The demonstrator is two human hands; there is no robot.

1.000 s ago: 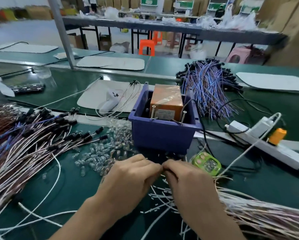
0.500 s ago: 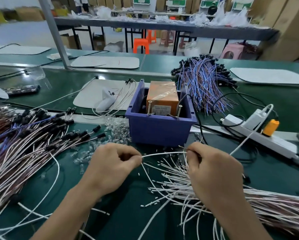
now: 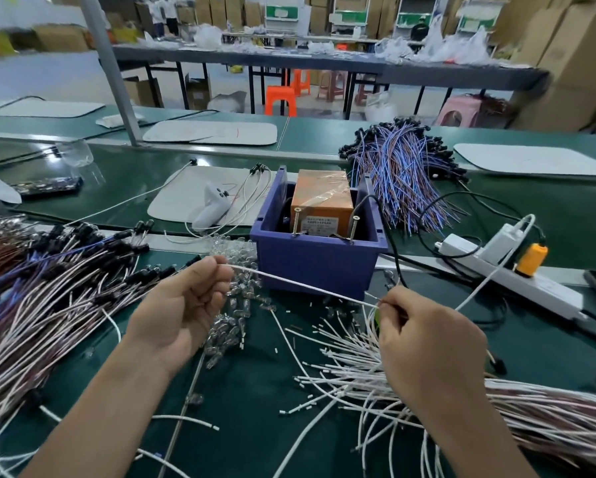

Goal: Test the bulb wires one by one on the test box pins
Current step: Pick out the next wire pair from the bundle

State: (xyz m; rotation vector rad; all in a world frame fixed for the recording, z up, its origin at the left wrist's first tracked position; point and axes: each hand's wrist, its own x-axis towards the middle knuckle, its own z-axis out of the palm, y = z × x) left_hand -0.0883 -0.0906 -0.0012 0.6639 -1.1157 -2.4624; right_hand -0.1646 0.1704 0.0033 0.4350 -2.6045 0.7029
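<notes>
White and thin, the wire [image 3: 303, 286] I had on screen was pulled straight between both hands in the middle of the frame. The left hand [image 3: 182, 312] pinched its upper end with curled fingers. The right hand [image 3: 424, 343] pinched the lower end, just above the heap of loose wires [image 3: 351, 377] at lower right. The wire ran across the front of the blue bin [image 3: 315, 263], well clear of the two pins [image 3: 295, 220] that stuck up at the front of the orange test box [image 3: 322, 198] inside that bin. Little clear bulbs [image 3: 234, 305] lay scattered on the green table [image 3: 255, 391] by the left hand. A black-tipped bundle [image 3: 48, 288] filled the left side, a purple-blue bundle [image 3: 403, 177] sat upper right behind the bin, and a power strip [image 3: 517, 277] lay at right.
</notes>
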